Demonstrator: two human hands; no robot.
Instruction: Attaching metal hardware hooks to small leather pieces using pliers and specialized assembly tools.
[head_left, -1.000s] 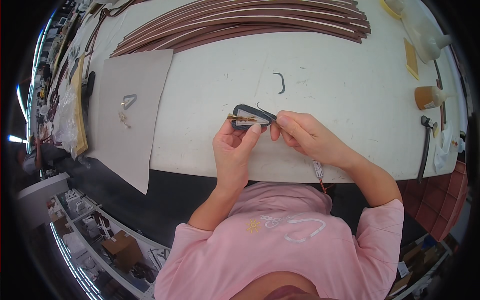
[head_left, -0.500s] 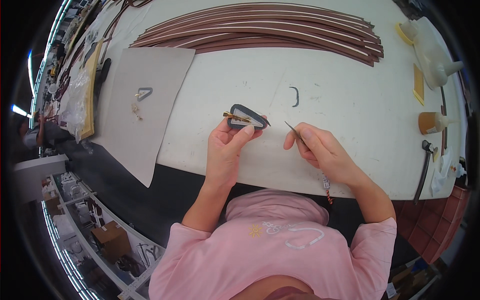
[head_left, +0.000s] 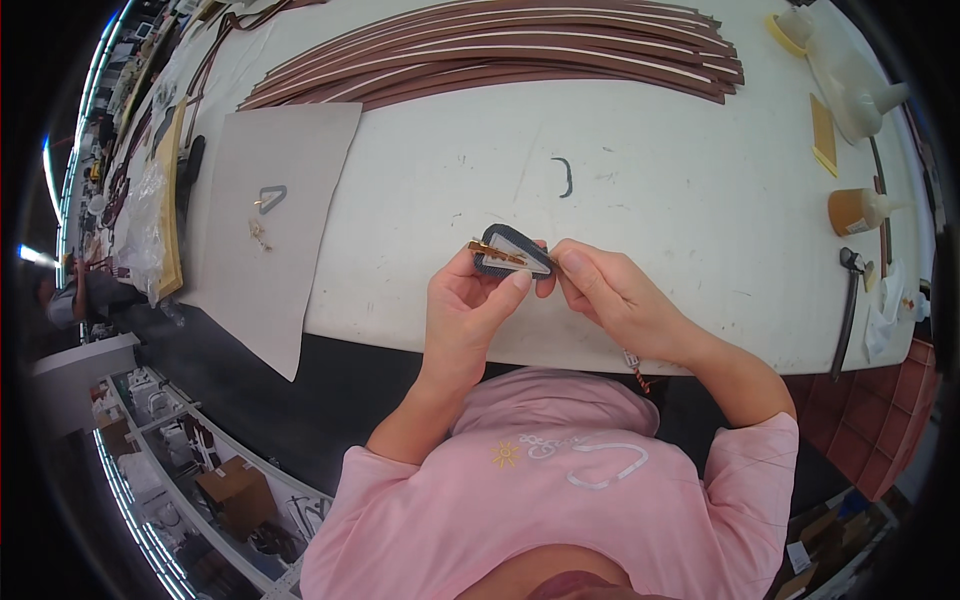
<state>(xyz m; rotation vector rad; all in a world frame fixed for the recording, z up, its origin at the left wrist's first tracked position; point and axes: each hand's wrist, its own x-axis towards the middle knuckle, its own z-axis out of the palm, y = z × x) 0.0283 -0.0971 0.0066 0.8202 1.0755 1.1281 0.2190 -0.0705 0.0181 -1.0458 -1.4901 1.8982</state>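
My left hand [head_left: 465,310] pinches a triangular hair clip [head_left: 513,240], thumb on its face and fingers beneath. The clip has a dark padded rim, a light grey middle and a gold metal clasp [head_left: 490,250] lying across it. My right hand [head_left: 605,290] is closed at the pointed right end of the hair clip, thumb and forefinger pressed together. Its thin pointed metal tool is now almost wholly hidden by the fingers. A curved dark strip [head_left: 568,178] lies on the white table beyond my hands.
Long brown strips [head_left: 500,50] lie piled along the far side. On the left, a grey sheet [head_left: 270,150] bears a small triangular frame [head_left: 272,199]. Bottles, including an amber one [head_left: 850,212], and a black-handled tool [head_left: 848,310] stand or lie at the right, above a red crate [head_left: 870,420].
My right hand has moved left and met the tip of the hair clip, bringing the pointed tool with it. The hair clip has shifted slightly right and nearer. The whole view has shifted a little.
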